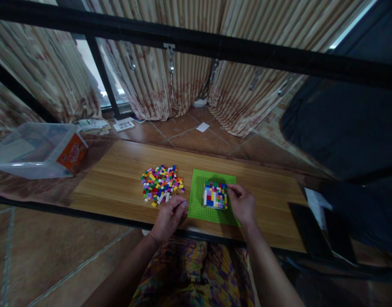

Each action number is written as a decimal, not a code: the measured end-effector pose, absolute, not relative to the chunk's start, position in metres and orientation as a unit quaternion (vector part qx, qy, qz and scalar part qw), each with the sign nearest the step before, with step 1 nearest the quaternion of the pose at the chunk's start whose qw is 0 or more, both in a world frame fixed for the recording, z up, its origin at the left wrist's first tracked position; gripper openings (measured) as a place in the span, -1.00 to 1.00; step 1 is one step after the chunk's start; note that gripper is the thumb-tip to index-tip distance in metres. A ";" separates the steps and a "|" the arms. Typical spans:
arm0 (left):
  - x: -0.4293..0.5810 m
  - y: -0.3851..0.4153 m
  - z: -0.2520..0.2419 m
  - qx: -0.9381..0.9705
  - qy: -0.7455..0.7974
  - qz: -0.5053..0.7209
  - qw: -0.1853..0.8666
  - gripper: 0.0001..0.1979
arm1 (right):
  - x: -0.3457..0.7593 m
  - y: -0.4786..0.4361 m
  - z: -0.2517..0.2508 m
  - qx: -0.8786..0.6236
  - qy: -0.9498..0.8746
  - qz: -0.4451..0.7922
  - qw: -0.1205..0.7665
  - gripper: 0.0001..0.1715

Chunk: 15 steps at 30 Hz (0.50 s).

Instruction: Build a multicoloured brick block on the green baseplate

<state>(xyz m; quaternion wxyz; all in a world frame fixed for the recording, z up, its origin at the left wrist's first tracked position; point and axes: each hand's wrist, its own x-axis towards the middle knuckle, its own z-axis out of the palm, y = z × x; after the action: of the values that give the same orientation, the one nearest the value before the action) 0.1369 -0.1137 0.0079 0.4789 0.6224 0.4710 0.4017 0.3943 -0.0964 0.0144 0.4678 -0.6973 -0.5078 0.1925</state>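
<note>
A green baseplate (196, 196) lies on the wooden board, bearing a block of many-coloured toy bricks (215, 196) built up on it. My right hand (243, 204) is at the block's upper right edge, thumb and finger pinched there; whether a brick is between them I cannot make out. Left of the baseplate, my left hand (172, 216) is closed in a pinch on a small purple brick (184, 203). Just beyond it spreads a heap of loose bricks (162, 183) in several colours.
The wooden board (103, 183) rests on a dark-edged table. A clear plastic bin (39, 149) with an orange label stands at the left. Dark flat objects (311, 230) and a white sheet (315, 207) lie at the right. Striped curtains (144, 85) hang behind a dark rail (196, 38).
</note>
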 end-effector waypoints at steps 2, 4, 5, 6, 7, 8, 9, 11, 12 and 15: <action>0.137 -0.114 0.007 0.623 0.470 0.400 0.481 -0.79 | 0.394 -0.097 0.014 -0.696 -0.495 0.211 0.475 -0.68; 0.137 -0.114 0.007 0.624 0.469 0.399 0.482 -0.80 | 0.392 -0.097 0.014 -0.694 -0.478 0.229 0.487 -0.68; 0.137 -0.114 0.006 0.623 0.468 0.399 0.483 -0.80 | 0.392 -0.097 0.014 -0.694 -0.470 0.234 0.492 -0.68; 0.137 -0.114 0.006 0.623 0.467 0.400 0.483 -0.80 | 0.391 -0.097 0.014 -0.694 -0.465 0.238 0.496 -0.68; 0.137 -0.114 0.005 0.622 0.466 0.402 0.484 -0.80 | 0.391 -0.097 0.014 -0.695 -0.460 0.240 0.498 -0.68; 0.137 -0.114 0.005 0.620 0.466 0.404 0.485 -0.80 | 0.390 -0.097 0.015 -0.696 -0.457 0.240 0.499 -0.69; 0.137 -0.114 0.005 0.619 0.465 0.405 0.486 -0.80 | 0.390 -0.097 0.015 -0.697 -0.453 0.240 0.500 -0.69; 0.137 -0.114 0.005 0.618 0.467 0.402 0.489 -0.79 | 0.390 -0.097 0.014 -0.699 -0.445 0.243 0.504 -0.69; 0.137 -0.114 0.005 0.617 0.468 0.400 0.490 -0.79 | 0.390 -0.097 0.014 -0.700 -0.441 0.243 0.506 -0.69; 0.138 -0.114 0.007 0.618 0.475 0.394 0.487 -0.78 | 0.393 -0.096 0.012 -0.705 -0.431 0.235 0.512 -0.69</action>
<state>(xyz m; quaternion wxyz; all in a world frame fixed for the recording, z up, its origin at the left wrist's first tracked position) 0.1378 -0.1144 0.0073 0.4870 0.6185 0.4746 0.3938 0.3926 -0.0961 0.0123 0.5119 -0.7050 -0.4310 0.2349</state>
